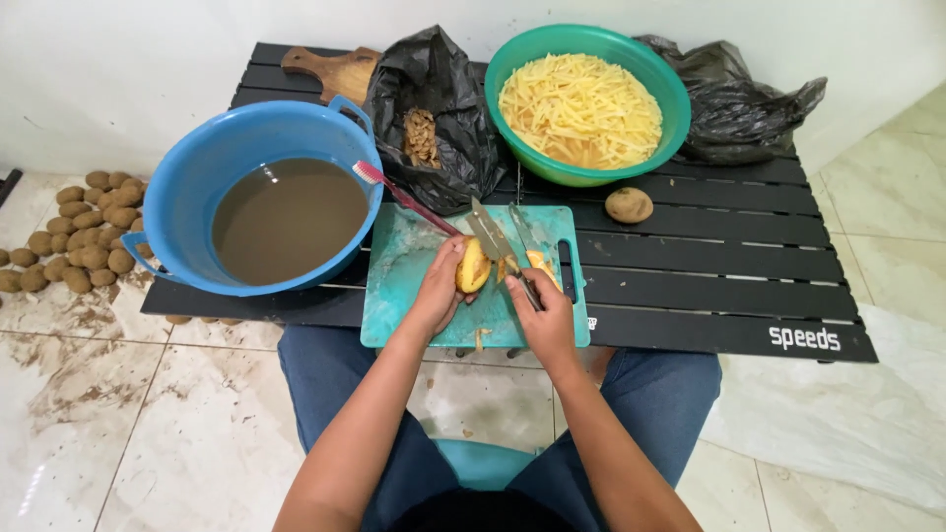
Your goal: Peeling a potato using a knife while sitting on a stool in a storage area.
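My left hand (437,292) holds a peeled yellow potato (473,268) upright on a teal cutting board (414,286). My right hand (541,317) grips a knife (490,236) whose blade runs up and left past the potato. A cut yellow potato piece (540,264) lies on the board just right of the blade. A second knife (522,229) lies on the board beside it.
A blue tub of muddy water (266,197) stands at the left with a toothbrush (399,193) across its rim. Behind are a black bag of peels (434,118), a green bowl of potato strips (586,103), a wooden board (330,71) and one unpeeled potato (629,205). Several potatoes (84,232) lie on the floor.
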